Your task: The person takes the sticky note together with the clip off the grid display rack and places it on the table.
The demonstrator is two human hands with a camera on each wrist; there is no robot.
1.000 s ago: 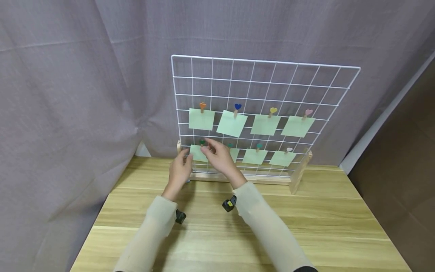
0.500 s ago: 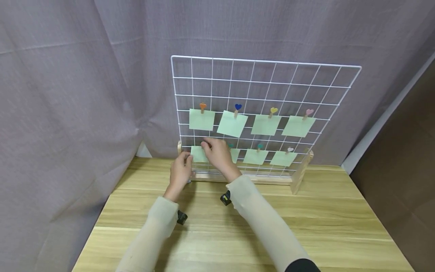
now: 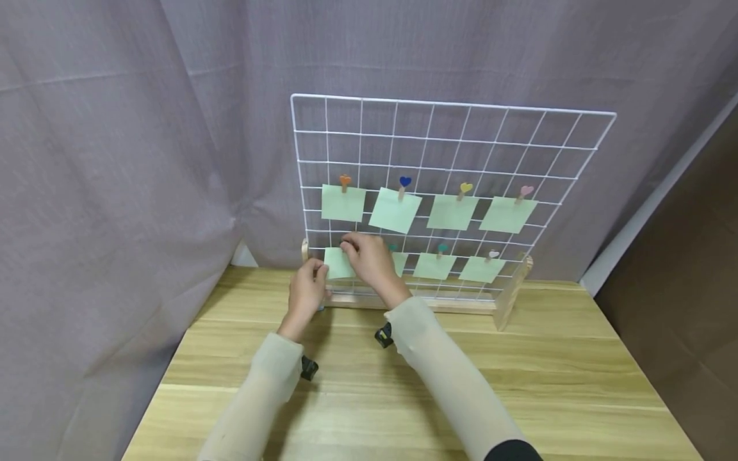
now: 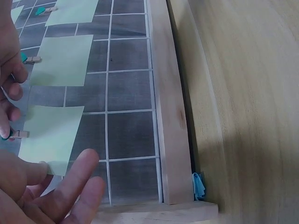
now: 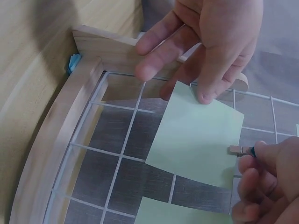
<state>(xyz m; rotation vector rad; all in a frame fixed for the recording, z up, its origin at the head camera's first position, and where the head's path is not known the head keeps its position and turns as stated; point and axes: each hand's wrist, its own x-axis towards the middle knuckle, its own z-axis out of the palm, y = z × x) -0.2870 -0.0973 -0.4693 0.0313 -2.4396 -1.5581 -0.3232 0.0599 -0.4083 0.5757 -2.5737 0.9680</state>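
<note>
At the lower left of a white wire grid [image 3: 426,137], a pale green paper note [image 5: 196,135] hangs by a small wooden clothespin [image 5: 236,150] with a dark green heart, mostly covered by fingers in the head view. My left hand [image 3: 305,291] pinches the note's left edge between thumb and fingers. From the other side, my right hand [image 3: 371,259] grips the clothespin's heart end between thumb and forefinger; the right wrist view shows this hand [image 5: 273,182] with its other fingers curled. The clothespin's wooden tip lies over the note's top edge.
More green notes [image 3: 452,212] hang in two rows under heart clothespins, such as a blue one [image 3: 405,182]. A wooden base [image 3: 426,306] holds the grid on the wooden table [image 3: 369,397]. Crumpled blue material [image 4: 198,186] lies beside the base. A grey curtain [image 3: 144,160] hangs behind.
My right hand has come in to the clothespin and its thumb and forefinger have closed on it. My left fingers have closed on the note's edge, and the note sits slightly lower.
</note>
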